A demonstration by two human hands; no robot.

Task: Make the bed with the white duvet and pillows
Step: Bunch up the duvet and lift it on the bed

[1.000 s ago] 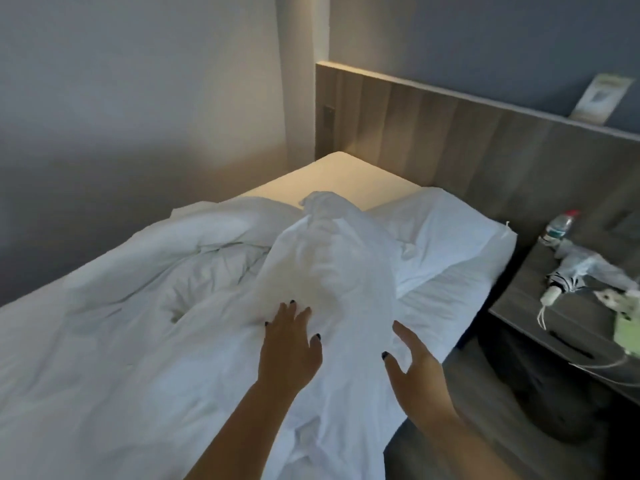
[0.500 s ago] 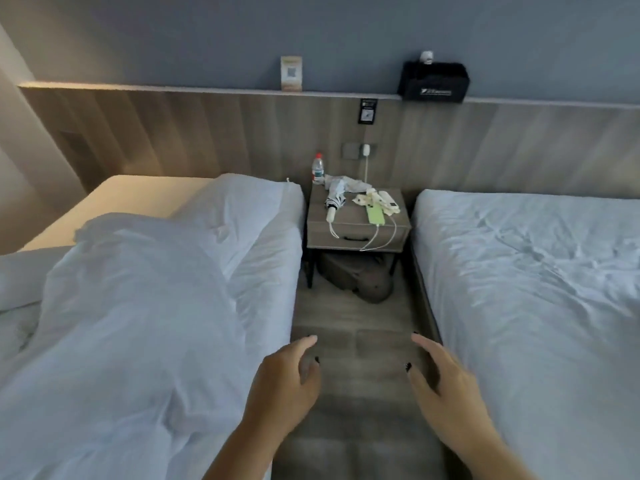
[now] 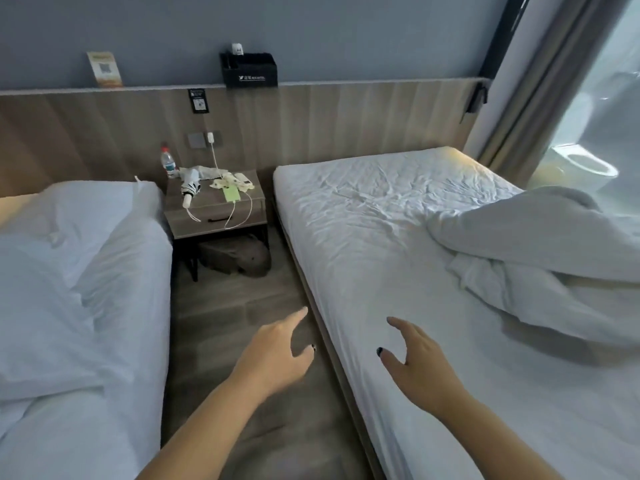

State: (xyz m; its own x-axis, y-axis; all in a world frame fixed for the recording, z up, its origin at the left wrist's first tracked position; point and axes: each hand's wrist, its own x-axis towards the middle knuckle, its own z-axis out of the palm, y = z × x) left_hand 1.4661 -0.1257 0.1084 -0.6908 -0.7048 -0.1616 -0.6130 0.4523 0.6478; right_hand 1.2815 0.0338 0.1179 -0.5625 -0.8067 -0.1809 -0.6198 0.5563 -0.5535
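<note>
- Two single beds flank a narrow strip of wooden floor (image 3: 221, 317), with a wooden headboard panel (image 3: 346, 116) along the far wall and a curtained window beyond the right hand.
- A second ago both hands lay on bunched white bedding on the left bed; since then the view has swung right and both hands have come away from it.
- Left hand (image 3: 277, 355) now hovers over the floor gap, fingers loosely spread, holding nothing.
- Right hand (image 3: 415, 362) hovers just above the near edge of the right bed (image 3: 363, 258), fingers spread and gently curved, holding nothing.
- White duvet (image 3: 530, 244) lies crumpled in a heap ahead and to the right of the right hand, well apart from it.
- Left bed (image 3: 69, 306), left of the left hand, carries a pillow (image 3: 79, 216) and loose bedding.
- Bedside table (image 3: 214, 206) stands ahead of the left hand, cluttered with a bottle, a folded umbrella and cables.
- Likely meaning: attention has shifted to the right bed, whose duvet is not yet spread.
</note>
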